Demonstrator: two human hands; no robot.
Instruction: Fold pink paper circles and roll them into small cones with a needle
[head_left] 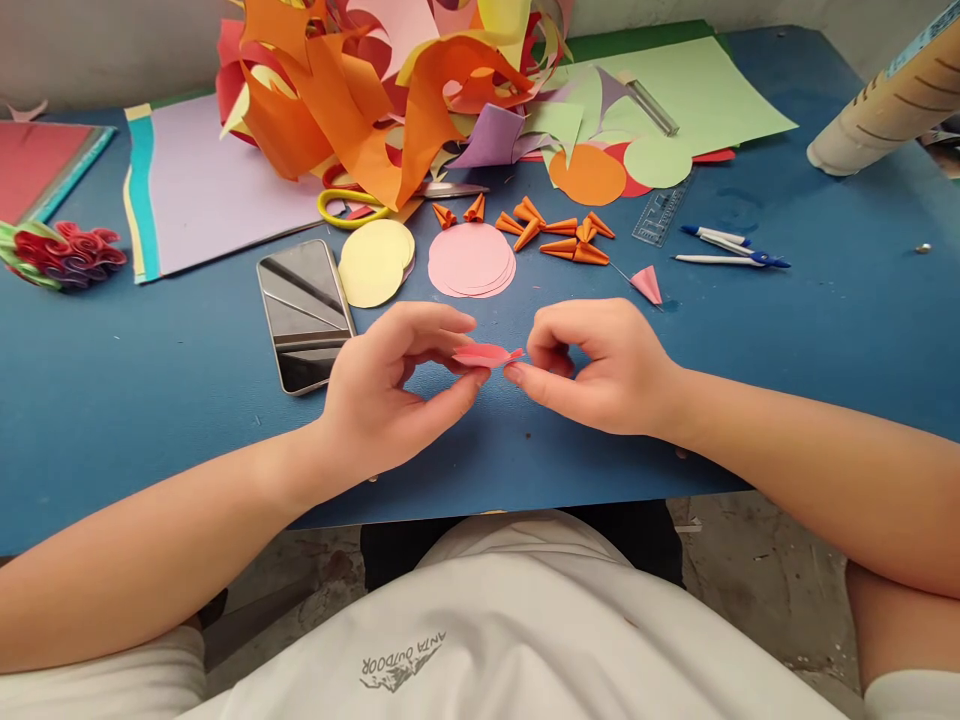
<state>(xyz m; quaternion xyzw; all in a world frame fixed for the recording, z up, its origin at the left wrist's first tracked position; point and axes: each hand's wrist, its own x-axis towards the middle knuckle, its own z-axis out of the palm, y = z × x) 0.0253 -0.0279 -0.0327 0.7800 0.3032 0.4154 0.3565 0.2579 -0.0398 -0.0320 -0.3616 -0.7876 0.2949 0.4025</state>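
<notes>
Between my hands, just above the blue table [187, 400], is a small piece of pink paper [486, 355] with curled edges. My left hand [409, 375] pinches it between thumb and fingers. The thumb of my right hand [592, 365] touches its right end, with the fingers curled above; whether they grip it I cannot fully make out. Behind the hands lie a stack of pink paper circles [471, 260] and pale yellow paper circles [373, 265]. Several rolled orange paper cones [574, 250] and one pink paper cone [646, 285] are scattered to the right.
A phone [304, 310] lies left of my left hand. Yellow-handled scissors [352, 208] rest under a heap of orange paper scraps [352, 100]. A compass [735, 248], a clear ruler [660, 215] and a tilted cylinder [885, 100] are at the right. A paper flower bunch [64, 255] is far left.
</notes>
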